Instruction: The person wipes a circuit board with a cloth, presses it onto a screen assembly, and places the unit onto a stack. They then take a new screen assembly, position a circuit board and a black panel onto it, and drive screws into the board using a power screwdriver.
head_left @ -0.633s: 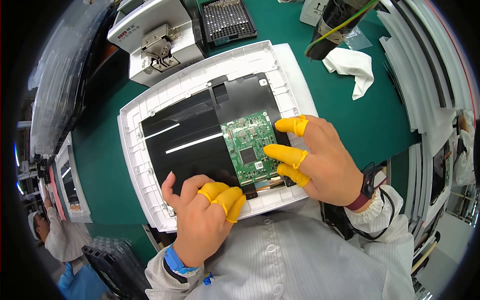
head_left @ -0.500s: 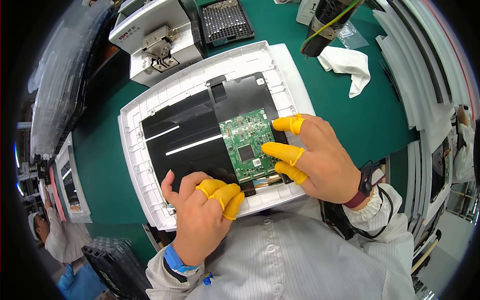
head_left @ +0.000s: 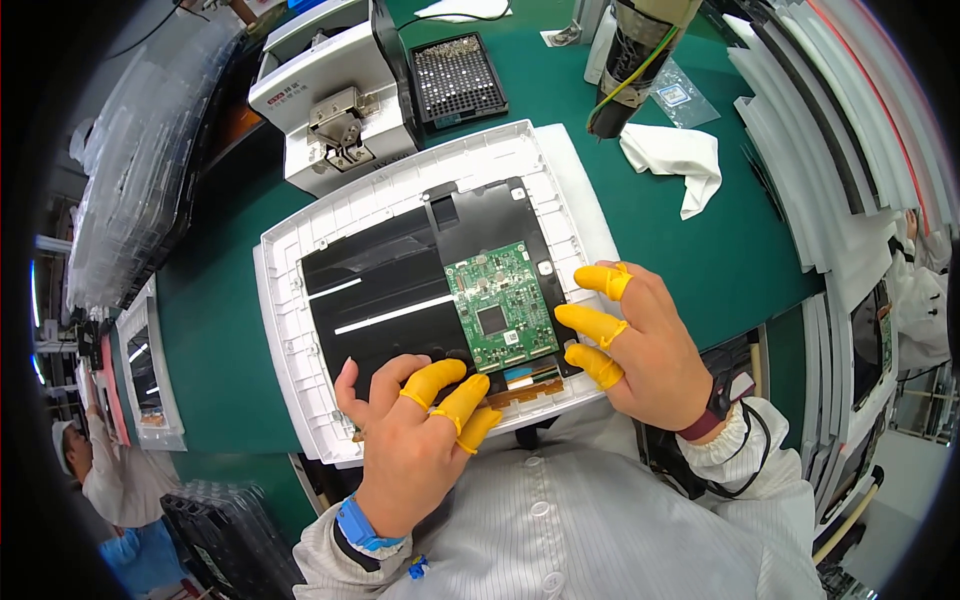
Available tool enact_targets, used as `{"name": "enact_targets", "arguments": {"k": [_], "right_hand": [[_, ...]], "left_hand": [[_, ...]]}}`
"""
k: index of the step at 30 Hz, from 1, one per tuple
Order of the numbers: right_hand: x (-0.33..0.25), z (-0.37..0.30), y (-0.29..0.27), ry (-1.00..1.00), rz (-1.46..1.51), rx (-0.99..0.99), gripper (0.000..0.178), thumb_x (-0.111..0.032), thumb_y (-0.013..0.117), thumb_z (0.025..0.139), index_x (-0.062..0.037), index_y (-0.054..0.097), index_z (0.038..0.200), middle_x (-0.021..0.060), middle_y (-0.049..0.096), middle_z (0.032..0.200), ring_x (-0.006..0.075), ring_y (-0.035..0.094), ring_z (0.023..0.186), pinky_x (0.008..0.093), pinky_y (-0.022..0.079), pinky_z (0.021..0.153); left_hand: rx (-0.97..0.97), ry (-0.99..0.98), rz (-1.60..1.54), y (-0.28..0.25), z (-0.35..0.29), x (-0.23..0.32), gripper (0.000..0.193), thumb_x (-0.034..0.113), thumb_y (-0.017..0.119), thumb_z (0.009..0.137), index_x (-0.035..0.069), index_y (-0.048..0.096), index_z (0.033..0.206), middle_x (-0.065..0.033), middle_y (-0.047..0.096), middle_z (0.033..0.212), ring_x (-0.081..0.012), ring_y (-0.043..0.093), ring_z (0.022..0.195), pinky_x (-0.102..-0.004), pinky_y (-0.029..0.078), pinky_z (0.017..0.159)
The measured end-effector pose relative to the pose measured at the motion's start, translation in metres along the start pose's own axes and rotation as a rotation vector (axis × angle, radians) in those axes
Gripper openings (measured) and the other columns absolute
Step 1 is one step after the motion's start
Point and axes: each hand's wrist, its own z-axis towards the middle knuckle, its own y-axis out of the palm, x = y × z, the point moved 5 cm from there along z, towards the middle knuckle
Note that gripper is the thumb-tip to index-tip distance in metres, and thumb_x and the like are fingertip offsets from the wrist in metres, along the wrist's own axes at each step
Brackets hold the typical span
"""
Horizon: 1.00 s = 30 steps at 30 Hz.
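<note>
A white plastic bezel (head_left: 286, 345) lies on the green mat with a black display panel (head_left: 390, 332) set face-down in it. On the panel's right half sits a green circuit board (head_left: 495, 290) with a square dark chip. Orange flat cables (head_left: 530, 392) show along the panel's near edge. My left hand (head_left: 405, 440) hovers over the near edge by these cables, fingers apart, nothing visible in them. At the bezel's right edge is my right hand (head_left: 650, 355), its fingers spread beside the board and holding nothing. Both hands wear yellow finger cots.
Beyond the bezel stand a white machine (head_left: 340, 110) and a black tray of small metal parts (head_left: 458, 82). A dark cylindrical tool (head_left: 635, 65) hangs at the far right, near a white cloth (head_left: 672, 160). White sheets (head_left: 790, 150) are stacked rightward; a person (head_left: 120, 475) works at lower left.
My right hand has drawn back rightward from the board to the bezel's edge. My left fingers have shifted, and more of the orange cables shows. The whole view has moved slightly.
</note>
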Motion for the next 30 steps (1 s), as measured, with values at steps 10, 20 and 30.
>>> {"name": "enact_targets", "arguments": {"k": [10,20,30], "right_hand": [[0.003,-0.018,-0.001,0.028,0.022,0.04,0.029,-0.012,0.074,0.071,-0.0057,0.069,0.099,0.0162,0.055,0.113,0.0354,0.046,0.117,0.0415,0.038,0.098],[-0.006,-0.023,-0.006,-0.027,-0.128,-0.026,0.014,-0.012,0.073,0.063,-0.003,0.07,0.073,0.0159,0.055,0.1,0.033,0.044,0.123,0.0458,0.038,0.097],[-0.001,0.007,-0.006,0.033,-0.081,0.02,0.044,-0.017,0.073,0.071,-0.0033,0.062,0.111,0.0196,0.051,0.12,0.0369,0.039,0.126,0.0461,0.035,0.101]], "left_hand": [[-0.109,0.079,-0.017,0.001,-0.005,0.004,0.012,0.016,0.075,0.069,0.008,0.072,0.078,-0.004,0.063,0.095,-0.0244,0.051,0.105,-0.0599,0.012,0.101],[-0.199,0.17,0.148,0.008,-0.02,0.007,0.031,0.018,0.073,0.07,0.013,0.072,0.101,-0.0096,0.056,0.11,-0.0305,0.044,0.109,-0.0587,0.011,0.103],[-0.197,0.167,0.179,0.005,-0.013,0.008,0.027,0.023,0.073,0.072,0.013,0.072,0.097,-0.0127,0.055,0.112,-0.0318,0.044,0.108,-0.0593,0.012,0.102]]}}
